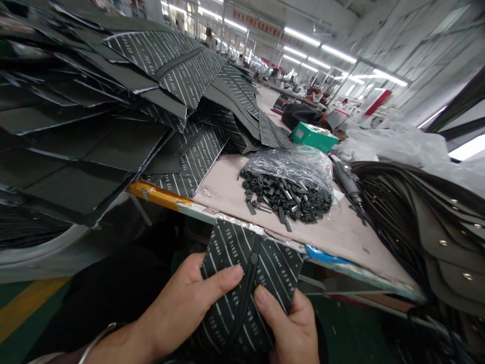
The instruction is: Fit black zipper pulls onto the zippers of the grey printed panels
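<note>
A dark fabric panel with slanted white lettering and a zipper down its middle (227, 247) is held over my lap, just below the table edge. My left hand (189, 298) grips its left side, thumb flat on the printed face. On the right side my right hand (290, 323) grips it, with the thumb beside the zipper. A dark zipper slider (253, 259) shows near the upper end of the zipper. Both hands' other fingers are mostly hidden behind the panel. Beyond it, a heap of small black zipper pulls (291, 199) spills from a clear plastic bag (290, 164).
Large stacks of dark panels (83, 141) rise at the left, with printed zippered ones (189, 65) on top. On the table (223, 177) stand a green box (314, 136) and a grey power screwdriver (346, 179). Dark pieces with metal studs (443, 217) hang over the right side.
</note>
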`<action>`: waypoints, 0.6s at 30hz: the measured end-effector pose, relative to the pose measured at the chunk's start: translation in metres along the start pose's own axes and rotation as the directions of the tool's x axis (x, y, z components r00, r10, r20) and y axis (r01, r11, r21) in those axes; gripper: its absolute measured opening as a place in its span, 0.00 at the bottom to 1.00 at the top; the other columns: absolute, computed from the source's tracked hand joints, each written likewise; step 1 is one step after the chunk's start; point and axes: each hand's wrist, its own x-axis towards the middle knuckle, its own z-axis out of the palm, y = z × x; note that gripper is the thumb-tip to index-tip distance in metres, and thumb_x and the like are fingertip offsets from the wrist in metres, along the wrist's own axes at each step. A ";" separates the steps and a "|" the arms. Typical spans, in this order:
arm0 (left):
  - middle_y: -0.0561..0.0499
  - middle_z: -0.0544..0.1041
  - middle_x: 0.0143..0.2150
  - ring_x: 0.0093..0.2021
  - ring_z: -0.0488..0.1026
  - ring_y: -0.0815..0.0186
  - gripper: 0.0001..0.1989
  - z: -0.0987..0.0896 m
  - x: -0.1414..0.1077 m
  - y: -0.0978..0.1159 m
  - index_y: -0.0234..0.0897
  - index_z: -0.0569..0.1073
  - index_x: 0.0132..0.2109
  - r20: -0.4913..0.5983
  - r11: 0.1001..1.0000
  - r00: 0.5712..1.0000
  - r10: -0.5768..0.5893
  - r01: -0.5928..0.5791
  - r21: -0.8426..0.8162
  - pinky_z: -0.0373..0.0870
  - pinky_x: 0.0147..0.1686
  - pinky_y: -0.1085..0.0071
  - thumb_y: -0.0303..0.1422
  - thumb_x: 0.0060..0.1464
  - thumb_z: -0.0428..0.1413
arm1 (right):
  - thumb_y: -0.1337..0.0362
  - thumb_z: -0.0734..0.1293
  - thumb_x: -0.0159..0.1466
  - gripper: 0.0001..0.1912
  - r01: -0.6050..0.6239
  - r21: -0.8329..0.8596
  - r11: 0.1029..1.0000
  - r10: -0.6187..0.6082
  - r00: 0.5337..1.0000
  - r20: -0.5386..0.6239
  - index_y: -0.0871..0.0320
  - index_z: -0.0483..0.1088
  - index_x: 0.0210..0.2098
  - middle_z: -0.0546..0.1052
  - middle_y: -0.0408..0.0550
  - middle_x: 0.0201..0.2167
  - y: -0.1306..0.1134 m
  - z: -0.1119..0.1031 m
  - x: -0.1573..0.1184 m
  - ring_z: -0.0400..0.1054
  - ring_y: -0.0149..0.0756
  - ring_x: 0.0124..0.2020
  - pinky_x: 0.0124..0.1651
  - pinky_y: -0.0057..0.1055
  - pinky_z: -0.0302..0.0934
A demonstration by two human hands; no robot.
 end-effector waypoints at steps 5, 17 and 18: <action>0.50 0.81 0.32 0.33 0.75 0.61 0.08 0.012 0.031 0.034 0.35 0.78 0.32 -0.203 0.938 0.938 0.281 -0.223 0.265 0.72 0.34 0.70 0.36 0.54 0.61 | 0.56 0.77 0.56 0.13 0.255 -0.228 0.940 -0.240 0.967 0.089 0.58 0.81 0.37 0.84 0.48 0.34 -0.046 0.014 0.037 0.76 0.42 0.34 0.39 0.37 0.72; 0.51 0.83 0.31 0.34 0.79 0.57 0.16 -0.012 -0.012 0.001 0.36 0.80 0.33 -0.206 0.983 0.961 0.183 -0.174 0.062 0.78 0.35 0.67 0.44 0.46 0.69 | 0.59 0.78 0.52 0.13 0.235 -0.209 0.949 -0.140 0.911 0.388 0.57 0.81 0.36 0.83 0.44 0.32 -0.035 -0.002 0.007 0.74 0.40 0.32 0.35 0.31 0.68; 0.52 0.83 0.31 0.35 0.80 0.56 0.17 -0.020 -0.024 -0.003 0.37 0.81 0.34 -0.256 0.984 0.952 0.170 -0.176 -0.003 0.79 0.38 0.65 0.45 0.44 0.70 | 0.59 0.79 0.49 0.14 0.200 -0.205 0.958 -0.089 0.888 0.452 0.56 0.81 0.35 0.82 0.43 0.30 -0.024 -0.006 0.002 0.74 0.41 0.31 0.34 0.30 0.68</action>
